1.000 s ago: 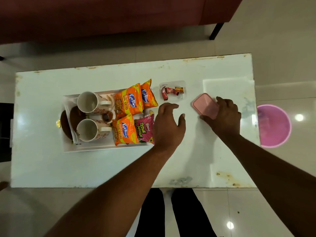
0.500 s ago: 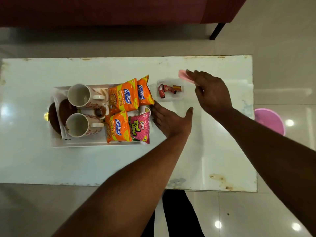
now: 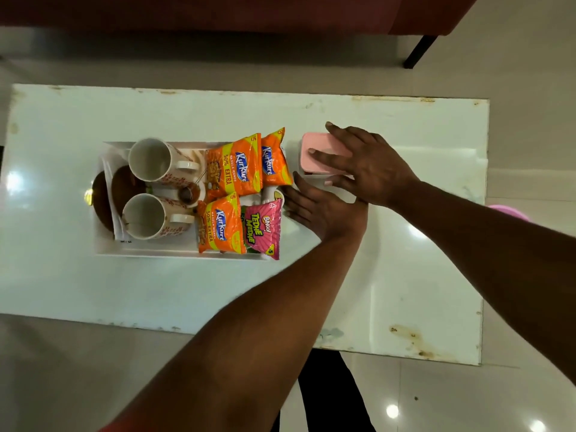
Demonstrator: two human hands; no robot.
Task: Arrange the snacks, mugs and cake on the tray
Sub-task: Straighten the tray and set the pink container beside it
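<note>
Lid pressed onto box beside the tray
Right hand lies flat, fingers spread, on the pink rectangular plastic lid; left hand, open and empty, rests on the white worktop.

Both of your forearms are bare from wrist to the frame edge. Your left hand and right hand carry no gloves, and no rings, watch or bands are visible. A thin strip of red fabric, apparently a sleeve edge, shows at the bottom edge on your left arm. Dark trousers cover your legs, seen below the counter's near edge.
</note>
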